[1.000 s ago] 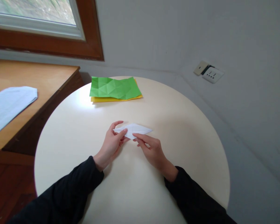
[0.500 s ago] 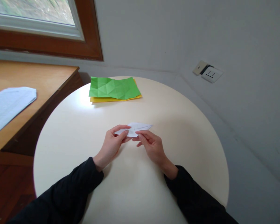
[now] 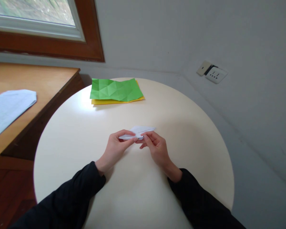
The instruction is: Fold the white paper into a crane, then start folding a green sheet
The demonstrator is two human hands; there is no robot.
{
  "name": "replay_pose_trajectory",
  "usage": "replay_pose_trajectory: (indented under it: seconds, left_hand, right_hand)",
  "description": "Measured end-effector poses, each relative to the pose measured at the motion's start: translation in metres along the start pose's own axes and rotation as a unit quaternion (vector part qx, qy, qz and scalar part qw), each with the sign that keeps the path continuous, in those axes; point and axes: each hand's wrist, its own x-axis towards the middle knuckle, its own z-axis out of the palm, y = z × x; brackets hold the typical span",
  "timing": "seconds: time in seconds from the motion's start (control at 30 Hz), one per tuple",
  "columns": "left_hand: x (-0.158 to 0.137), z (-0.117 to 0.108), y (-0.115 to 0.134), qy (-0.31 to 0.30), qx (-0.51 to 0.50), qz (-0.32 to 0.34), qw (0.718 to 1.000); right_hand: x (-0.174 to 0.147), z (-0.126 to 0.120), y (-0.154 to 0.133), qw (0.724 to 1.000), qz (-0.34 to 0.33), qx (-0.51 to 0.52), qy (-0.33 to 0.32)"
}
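Observation:
Between my hands is a small piece of folded white paper (image 3: 140,129), with a pointed tip toward the right and creases across its face. My left hand (image 3: 116,143) grips its left part, index finger on top and thumb along the near edge. On the near right edge, my right hand (image 3: 156,146) pinches the paper between thumb and index finger. The undersides of the fingers and of the paper are hidden.
A creased green sheet (image 3: 115,90) lies over a yellow sheet (image 3: 116,102) at the far side of the round white table (image 3: 143,190). To the left, a wooden desk (image 3: 50,76) bears folded pale paper (image 3: 11,106). A socket (image 3: 216,74) sits on the wall.
My left thumb has slid right along the paper's near edge, close to the right thumb. The paper has tilted flatter, and its near edge now shows folded layers.

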Motion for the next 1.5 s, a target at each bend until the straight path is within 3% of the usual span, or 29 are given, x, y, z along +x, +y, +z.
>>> replay_pose_trajectory:
  seconds: [0.27, 0.47, 0.53, 0.67, 0.77, 0.9, 1.23, 1.5]
  left_hand:
    - [0.000, -0.001, 0.001, -0.021, -0.018, 0.003, 1.000]
    - [0.002, -0.002, -0.004, -0.015, -0.015, 0.010, 1.000]
    - [0.004, -0.003, -0.009, -0.005, 0.019, 0.032, 0.999]
    - [0.007, -0.005, -0.017, 0.031, 0.161, 0.153, 0.975]
    - [0.005, -0.003, -0.021, -0.015, 0.218, 0.202, 0.955]
    - [0.007, 0.000, -0.025, -0.097, 0.252, 0.205, 0.941]
    - [0.018, 0.000, -0.030, -0.105, 0.273, 0.229, 0.928]
    - [0.020, 0.000, -0.029, -0.102, 0.266, 0.238, 0.929]
  right_hand:
    - [-0.001, 0.001, 0.000, 0.999, 0.045, 0.028, -0.002]
    - [0.004, -0.001, 0.005, 1.000, 0.006, -0.012, 0.018]
    - [0.006, -0.005, 0.007, 0.998, 0.001, -0.053, 0.028]
    - [0.007, -0.011, 0.007, 0.985, -0.022, -0.173, 0.018]
    - [0.005, -0.012, 0.005, 0.966, -0.054, -0.253, -0.015]
    - [0.003, -0.013, 0.001, 0.947, -0.066, -0.310, -0.052]
    - [0.003, -0.018, 0.003, 0.913, -0.050, -0.404, -0.034]
    - [0.010, -0.026, 0.008, 0.897, -0.185, -0.400, -0.036]
